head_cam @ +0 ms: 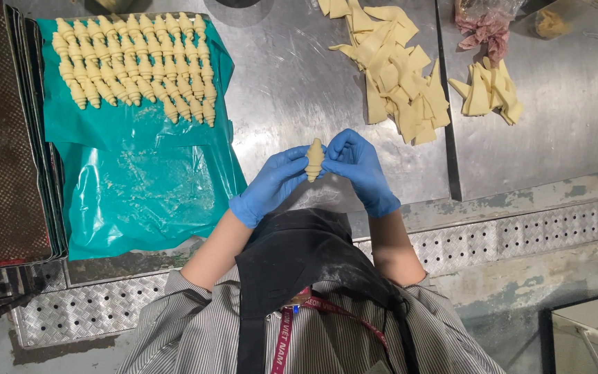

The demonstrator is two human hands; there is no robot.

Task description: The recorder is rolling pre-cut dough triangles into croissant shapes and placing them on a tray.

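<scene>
Steel worktop point(292, 90), scuffed and floury, runs beneath both gloved hands. Nearest, the left hand point(271, 183) and right hand point(360, 166) pinch a rolled croissant point(314, 159) between their fingertips — held upright, just above the table, each hand closed lightly on one side. Good shaping here looks to call for gentle, even pressure, so the layers stay distinct. Further left, a teal plastic sheet point(140, 187) carries rows of finished rolled pieces point(136, 62); farther back lie cut dough triangles point(396, 69) — loosely piled.
</scene>
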